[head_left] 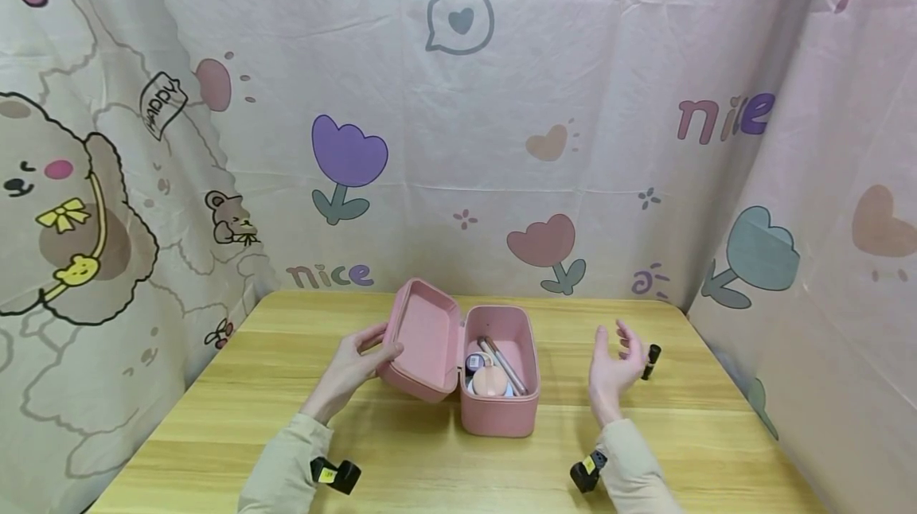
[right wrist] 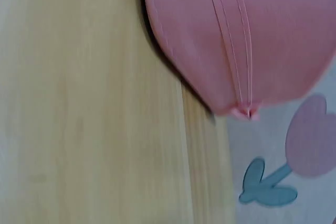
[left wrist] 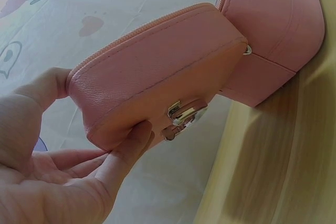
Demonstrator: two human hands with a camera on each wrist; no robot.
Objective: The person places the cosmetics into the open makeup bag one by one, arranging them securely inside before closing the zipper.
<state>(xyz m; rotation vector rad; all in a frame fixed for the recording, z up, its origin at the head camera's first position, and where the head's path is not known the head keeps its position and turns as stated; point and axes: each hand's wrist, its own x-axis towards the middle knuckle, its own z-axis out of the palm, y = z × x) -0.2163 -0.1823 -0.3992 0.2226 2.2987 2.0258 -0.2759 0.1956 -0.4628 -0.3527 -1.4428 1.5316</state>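
Note:
A pink makeup case [head_left: 499, 416] stands on the table with its lid [head_left: 428, 337] swung out to the left. My left hand [head_left: 361, 355] grips the lid's outer edge between thumb and fingers. In the left wrist view, fingertips press the lid's top beside a gold-toned metal handle fitting [left wrist: 186, 116]. Inside the case lie slim brushes [head_left: 505, 367], a round peach-coloured item [head_left: 489, 381] and a dark jar with a label [head_left: 474, 364]. My right hand [head_left: 616, 367] hovers right of the case, fingers loosely bent and holding nothing. The right wrist view catches the case's side [right wrist: 210, 40] but not the hand.
A small black tube [head_left: 650, 362] is on the wooden table [head_left: 401, 466], just right of my right hand. Patterned curtains [head_left: 444, 140] hang behind the table and along both sides. Each wrist carries a small black camera [head_left: 337, 475].

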